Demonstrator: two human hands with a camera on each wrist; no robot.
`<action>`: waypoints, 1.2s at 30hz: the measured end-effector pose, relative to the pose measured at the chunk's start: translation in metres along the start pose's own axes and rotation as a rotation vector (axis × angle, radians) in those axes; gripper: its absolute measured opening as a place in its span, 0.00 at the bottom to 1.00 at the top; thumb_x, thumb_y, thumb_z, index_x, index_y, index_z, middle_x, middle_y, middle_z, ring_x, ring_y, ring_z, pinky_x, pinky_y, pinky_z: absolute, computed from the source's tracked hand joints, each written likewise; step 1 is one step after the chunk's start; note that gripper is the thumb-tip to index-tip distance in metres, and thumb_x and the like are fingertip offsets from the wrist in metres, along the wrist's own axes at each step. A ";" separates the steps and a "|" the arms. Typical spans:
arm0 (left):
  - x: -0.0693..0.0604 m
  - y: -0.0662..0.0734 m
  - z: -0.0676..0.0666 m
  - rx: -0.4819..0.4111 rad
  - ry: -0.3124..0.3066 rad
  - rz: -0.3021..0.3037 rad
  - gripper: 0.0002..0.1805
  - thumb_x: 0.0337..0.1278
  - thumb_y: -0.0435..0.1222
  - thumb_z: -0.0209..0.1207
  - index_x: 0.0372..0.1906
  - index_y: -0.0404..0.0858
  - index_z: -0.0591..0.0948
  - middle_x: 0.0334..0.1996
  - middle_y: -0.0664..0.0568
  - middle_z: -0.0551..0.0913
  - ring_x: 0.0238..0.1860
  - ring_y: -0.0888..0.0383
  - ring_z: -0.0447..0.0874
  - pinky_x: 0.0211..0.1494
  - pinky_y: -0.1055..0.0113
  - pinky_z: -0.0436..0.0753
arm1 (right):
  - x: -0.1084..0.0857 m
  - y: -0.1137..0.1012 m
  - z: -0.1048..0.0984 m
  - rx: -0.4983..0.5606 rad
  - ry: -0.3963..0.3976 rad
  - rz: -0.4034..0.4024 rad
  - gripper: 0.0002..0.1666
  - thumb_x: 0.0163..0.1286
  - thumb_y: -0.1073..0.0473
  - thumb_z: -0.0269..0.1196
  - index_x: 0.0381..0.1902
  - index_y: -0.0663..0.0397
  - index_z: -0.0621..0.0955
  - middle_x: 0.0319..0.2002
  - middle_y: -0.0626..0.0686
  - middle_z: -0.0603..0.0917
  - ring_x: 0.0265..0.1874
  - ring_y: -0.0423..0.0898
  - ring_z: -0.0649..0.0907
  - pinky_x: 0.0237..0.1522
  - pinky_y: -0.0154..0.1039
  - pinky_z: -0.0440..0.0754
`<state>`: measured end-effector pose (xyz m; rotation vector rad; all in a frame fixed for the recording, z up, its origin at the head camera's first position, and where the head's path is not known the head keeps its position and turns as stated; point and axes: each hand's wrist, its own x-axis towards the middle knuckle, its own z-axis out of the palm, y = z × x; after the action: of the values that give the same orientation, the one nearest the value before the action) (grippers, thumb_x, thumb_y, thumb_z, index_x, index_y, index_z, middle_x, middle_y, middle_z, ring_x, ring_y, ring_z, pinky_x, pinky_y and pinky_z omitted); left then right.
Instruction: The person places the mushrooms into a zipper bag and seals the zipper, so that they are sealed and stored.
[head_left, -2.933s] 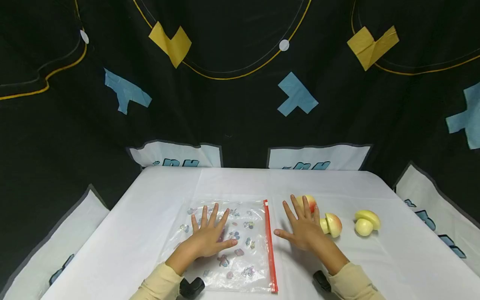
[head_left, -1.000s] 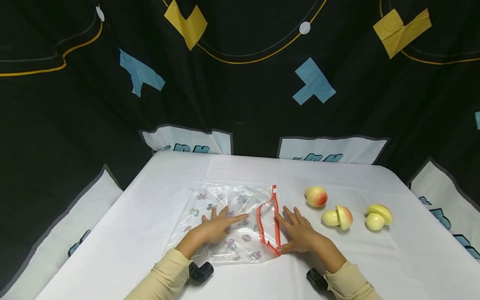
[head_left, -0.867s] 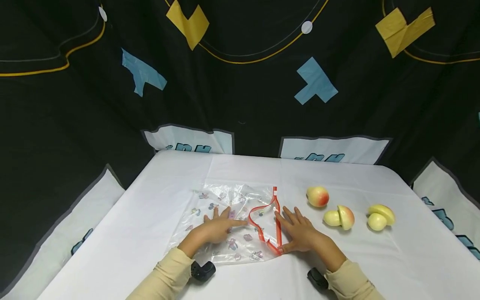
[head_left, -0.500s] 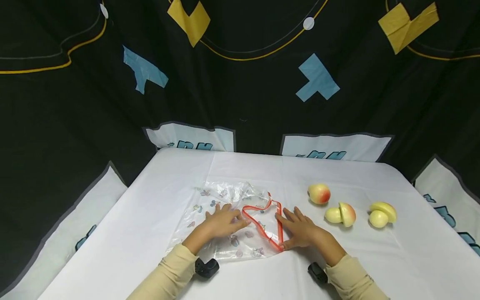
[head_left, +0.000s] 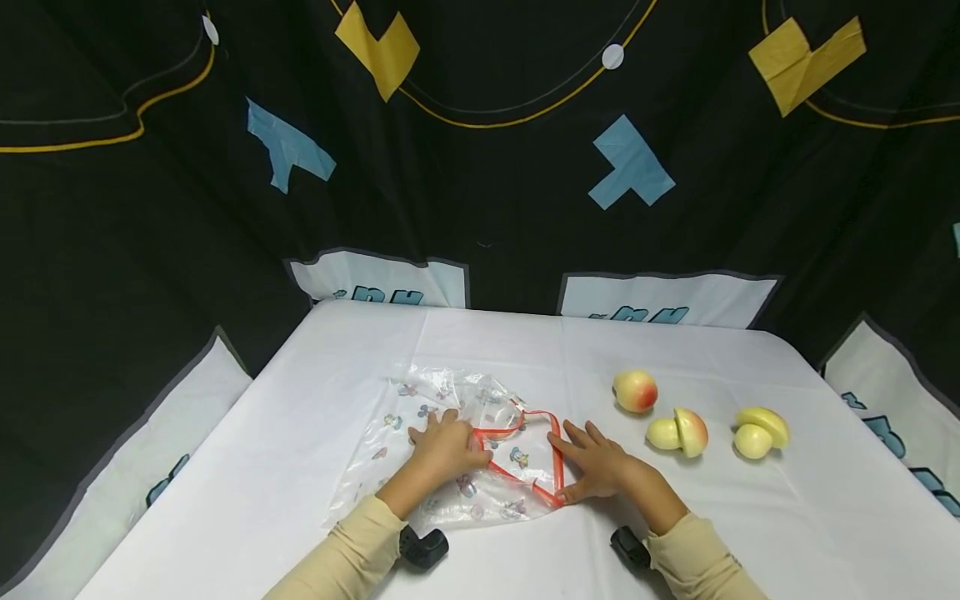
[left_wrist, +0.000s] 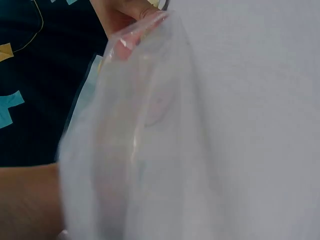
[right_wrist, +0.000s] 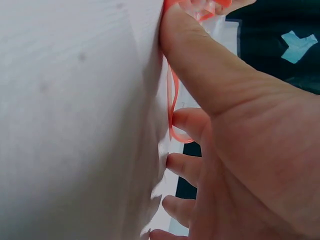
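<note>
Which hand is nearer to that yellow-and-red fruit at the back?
The right hand, in front of the fruit and slightly left. The left hand is farther left, at the plastic bag.

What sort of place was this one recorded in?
Probably a staged recording booth, not a lived-in room: a black fabric backdrop bears patches of blue tape and yellow tape, and a white-covered table stands before it.
</note>
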<state>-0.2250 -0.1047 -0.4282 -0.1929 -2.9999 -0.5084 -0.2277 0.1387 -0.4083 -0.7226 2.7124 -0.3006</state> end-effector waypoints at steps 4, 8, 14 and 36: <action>-0.002 -0.003 -0.001 -0.053 -0.083 0.042 0.24 0.41 0.51 0.65 0.38 0.40 0.71 0.62 0.32 0.61 0.60 0.24 0.56 0.48 0.24 0.55 | 0.001 0.000 0.001 0.000 -0.009 0.011 0.53 0.49 0.42 0.68 0.68 0.51 0.59 0.70 0.63 0.53 0.67 0.68 0.51 0.60 0.65 0.56; -0.003 -0.006 0.000 -0.143 -0.118 0.105 0.37 0.47 0.43 0.65 0.61 0.49 0.59 0.69 0.31 0.35 0.61 0.20 0.49 0.50 0.22 0.48 | 0.001 0.000 0.001 -0.001 -0.009 0.005 0.52 0.49 0.42 0.68 0.68 0.52 0.59 0.69 0.63 0.53 0.67 0.68 0.51 0.60 0.65 0.56; -0.005 -0.002 0.003 -0.108 -0.170 0.228 0.47 0.49 0.23 0.56 0.66 0.70 0.55 0.70 0.36 0.27 0.61 0.21 0.50 0.52 0.24 0.51 | 0.001 0.000 0.002 -0.003 -0.008 0.010 0.51 0.50 0.41 0.67 0.68 0.50 0.59 0.70 0.63 0.53 0.67 0.68 0.52 0.60 0.65 0.57; -0.006 -0.014 -0.011 0.238 -0.066 0.093 0.30 0.51 0.61 0.50 0.59 0.53 0.74 0.70 0.32 0.40 0.68 0.29 0.33 0.64 0.33 0.38 | 0.002 0.003 0.004 -0.024 -0.001 -0.008 0.52 0.50 0.42 0.67 0.69 0.51 0.59 0.70 0.63 0.53 0.67 0.68 0.52 0.60 0.64 0.58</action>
<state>-0.2199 -0.1217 -0.4229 -0.3339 -3.0630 -0.1370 -0.2293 0.1392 -0.4135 -0.7400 2.7173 -0.2702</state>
